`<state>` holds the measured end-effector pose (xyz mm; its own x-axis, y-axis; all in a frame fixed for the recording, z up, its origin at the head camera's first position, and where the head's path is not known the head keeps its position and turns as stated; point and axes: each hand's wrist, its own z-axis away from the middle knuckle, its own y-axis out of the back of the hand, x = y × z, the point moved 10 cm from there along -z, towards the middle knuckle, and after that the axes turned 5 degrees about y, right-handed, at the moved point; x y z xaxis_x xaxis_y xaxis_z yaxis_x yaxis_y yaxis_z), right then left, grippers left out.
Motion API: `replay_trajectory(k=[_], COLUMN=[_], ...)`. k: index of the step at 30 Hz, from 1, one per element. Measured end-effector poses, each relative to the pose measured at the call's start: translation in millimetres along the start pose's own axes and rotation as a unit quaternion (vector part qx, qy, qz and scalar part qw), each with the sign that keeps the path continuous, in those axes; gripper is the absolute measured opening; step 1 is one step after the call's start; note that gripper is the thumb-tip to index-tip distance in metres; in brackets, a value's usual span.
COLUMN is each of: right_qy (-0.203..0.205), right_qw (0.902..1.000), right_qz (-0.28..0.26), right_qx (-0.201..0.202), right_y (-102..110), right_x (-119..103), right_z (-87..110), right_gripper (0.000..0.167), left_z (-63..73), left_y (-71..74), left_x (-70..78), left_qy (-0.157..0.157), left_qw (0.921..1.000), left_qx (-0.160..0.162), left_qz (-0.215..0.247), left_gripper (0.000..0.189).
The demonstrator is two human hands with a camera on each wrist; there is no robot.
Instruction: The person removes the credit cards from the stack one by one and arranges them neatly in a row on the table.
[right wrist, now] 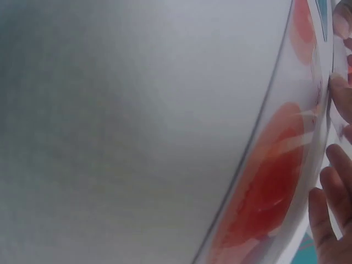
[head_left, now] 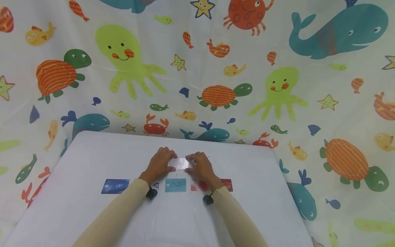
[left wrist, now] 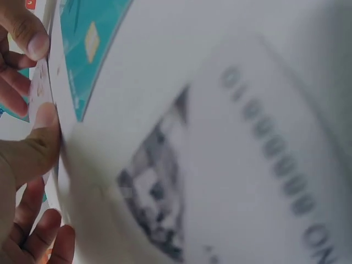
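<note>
A pale, shiny card is held between both hands near the middle of the table. My left hand pinches its left edge, thumb at the near side and fingers at the far side. At the right edge, my right hand grips it in the same way. The left wrist view shows the card nearly edge-on, so its print is hard to make out. Just nearer lies a teal VIP card. Under the right wrist is a red-and-white card, partly covered in the head view.
In the same row lie a blue VIP card and a dark red VIP card. A white card with a black-and-white pattern and digits lies by the left wrist. Behind the white table hangs a sea-animal curtain.
</note>
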<state>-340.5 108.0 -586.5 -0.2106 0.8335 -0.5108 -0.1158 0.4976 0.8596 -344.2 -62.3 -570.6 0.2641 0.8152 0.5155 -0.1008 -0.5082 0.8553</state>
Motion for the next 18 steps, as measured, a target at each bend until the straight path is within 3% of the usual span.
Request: replay_trajectory(k=[8, 18], right_qy=[0.013, 0.013], right_qw=[0.9998, 0.9999], right_qz=[-0.011, 0.006], right_qx=[-0.006, -0.001], right_y=[2.1, 2.6], right_x=[-10.7, -9.7], right_z=[-0.5, 2.7], right_gripper=[0.05, 0.046], left_z=[6.1, 10.9], left_y=[3.9, 1.5], left_x=[-0.4, -3.2], left_qy=[-0.009, 0.001], left_qw=[0.9997, 1.0], left_qx=[0.024, 0.001], left_qz=[0.001, -0.005], left_gripper=[0.047, 0.056])
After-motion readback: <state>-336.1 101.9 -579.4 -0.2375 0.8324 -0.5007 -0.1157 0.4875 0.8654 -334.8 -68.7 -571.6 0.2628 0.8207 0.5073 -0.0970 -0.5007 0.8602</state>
